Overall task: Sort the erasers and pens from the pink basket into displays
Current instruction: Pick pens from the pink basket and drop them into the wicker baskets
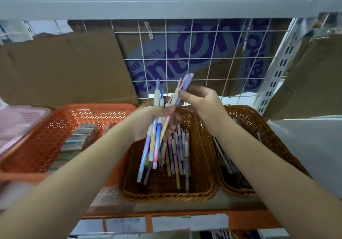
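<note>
So, head view only. L hand (146, 116) is curled round a bundle of pens (157, 142) and holds it above the back half of the middle wicker basket (166, 195). The pens stand roughly upright, fanned a bit, with tips sticking out above and below the fist. R hand (201, 102) is just right of the bundle, over the basket's back rim, thumb and fingertips pinching a lilac pen (187, 81) at the top of the bundle. The pen tilts up and to the right.

More pens (177, 151) lie lengthwise inside the basket, packed side by side, mostly along its right half.

Right of it, touching wall to wall, is a second wicker basket (256, 121). It has long thin items inside, too blurred to name. Left of the middle basket sits an orange perforated plastic basket (61, 127) with boxed erasers (81, 137) stacked in rows. Further left again is the pink basket (20, 120), blurred, contents not readable.

All the baskets sit on a store shelf (107, 200). White price labels (188, 222) run along the shelf's orange front edge, below the middle basket. Behind the basket is a white wire grid (203, 59), and behind that a cardboard box (185, 44) with purple print. A plain cardboard sheet (64, 66) is behind and to the left.
</note>
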